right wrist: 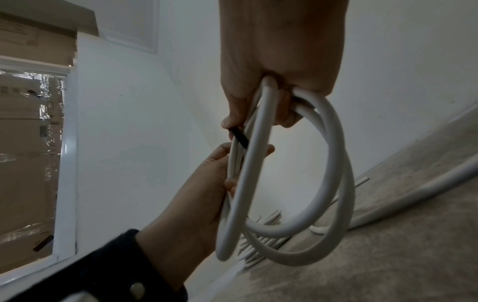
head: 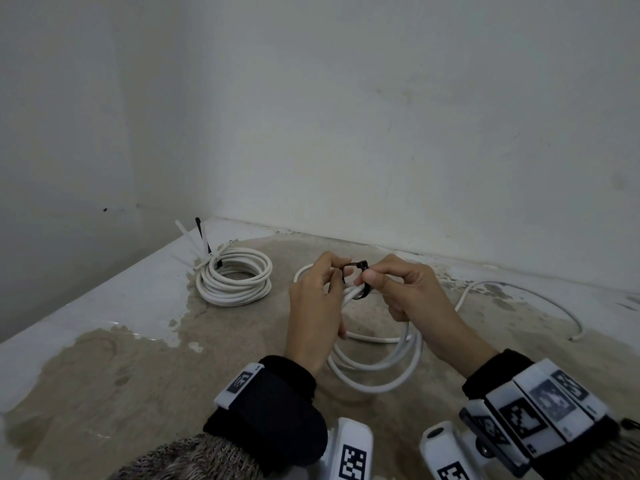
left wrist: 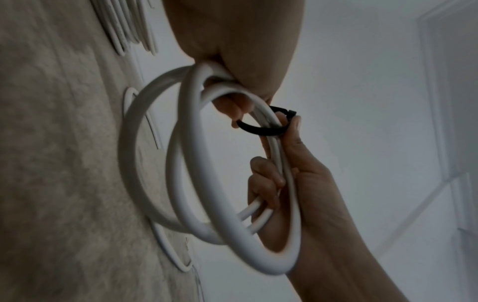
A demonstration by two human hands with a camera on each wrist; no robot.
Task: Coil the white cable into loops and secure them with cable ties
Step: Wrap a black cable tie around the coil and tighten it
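Note:
A loose coil of white cable (head: 381, 372) hangs between both hands above the stained table (head: 138, 341). A black cable tie (head: 360, 268) loops around the bundled strands at the top of the coil. My left hand (head: 341, 270) pinches the tie's tail, with its lower fingers round the strands. My right hand (head: 365, 277) pinches the tie at its head, its other fingers curled round the cable. In the left wrist view the tie (left wrist: 261, 130) forms a slack ring around the coil (left wrist: 128, 153). In the right wrist view only a short piece of the tie (right wrist: 239, 139) shows beside the coil (right wrist: 244, 183).
A second white coil (head: 235, 277), bound with ties, lies at the back left. Spare white ties (head: 188, 235) and a black one (head: 202, 233) stick out behind it. A loose cable tail (head: 540, 296) curves over the table to the right. Walls close the back and the left.

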